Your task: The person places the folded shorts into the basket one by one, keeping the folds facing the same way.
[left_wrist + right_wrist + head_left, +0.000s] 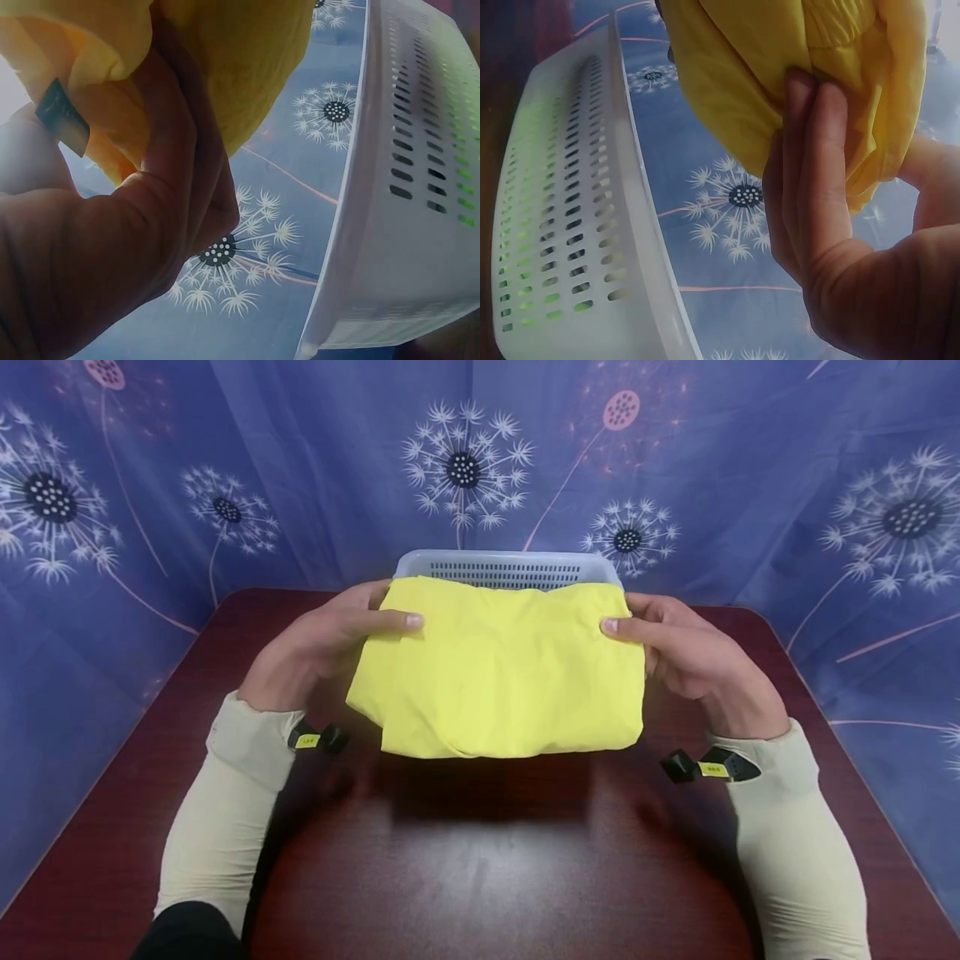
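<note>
A folded yellow garment (510,672) hangs level above the table, held up between both hands. At its left edge my left hand (337,631) pinches it, thumb on top and fingers behind. My right hand (686,647) grips the opposite edge the same way. In the left wrist view a small dark label (63,118) shows by the left thumb. Gathered fabric (840,22) appears near the right fingers in the right wrist view. Behind the garment stands a pale perforated plastic basket (510,558), its front mostly hidden by the cloth.
The dark red-brown table (480,877) reaches back to a blue curtain (322,460) with dandelion prints. Something green shows through the holes of the basket (649,247) in the wrist views. Each wrist carries a small black camera (678,767).
</note>
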`<state>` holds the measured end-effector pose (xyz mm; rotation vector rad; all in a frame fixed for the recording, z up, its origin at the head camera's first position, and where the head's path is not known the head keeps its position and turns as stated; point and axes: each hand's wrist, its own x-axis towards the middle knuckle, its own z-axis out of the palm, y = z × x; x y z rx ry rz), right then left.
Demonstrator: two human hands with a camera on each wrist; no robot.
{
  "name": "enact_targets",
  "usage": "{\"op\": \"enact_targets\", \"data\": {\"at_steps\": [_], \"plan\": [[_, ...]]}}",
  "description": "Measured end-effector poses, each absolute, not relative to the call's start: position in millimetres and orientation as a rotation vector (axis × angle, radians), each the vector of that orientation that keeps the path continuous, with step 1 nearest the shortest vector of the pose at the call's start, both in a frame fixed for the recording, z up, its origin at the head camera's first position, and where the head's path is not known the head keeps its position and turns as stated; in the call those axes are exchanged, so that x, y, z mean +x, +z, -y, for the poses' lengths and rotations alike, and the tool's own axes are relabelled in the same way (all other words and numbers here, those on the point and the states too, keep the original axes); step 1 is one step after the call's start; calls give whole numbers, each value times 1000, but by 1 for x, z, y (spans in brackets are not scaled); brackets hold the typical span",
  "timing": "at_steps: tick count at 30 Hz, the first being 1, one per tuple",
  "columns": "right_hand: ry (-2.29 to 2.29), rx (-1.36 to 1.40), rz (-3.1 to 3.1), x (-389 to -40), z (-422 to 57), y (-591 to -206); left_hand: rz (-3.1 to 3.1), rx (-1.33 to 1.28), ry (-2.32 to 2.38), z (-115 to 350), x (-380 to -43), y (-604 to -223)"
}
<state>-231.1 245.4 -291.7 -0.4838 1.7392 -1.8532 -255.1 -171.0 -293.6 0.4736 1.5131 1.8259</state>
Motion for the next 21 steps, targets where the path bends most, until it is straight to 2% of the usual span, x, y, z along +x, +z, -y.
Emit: {"op": "enact_targets", "data": {"at_steps": [21], "plan": [[-1957, -239, -1807, -266, -242, -295, -1639, 361, 2001, 162, -278, -301]]}}
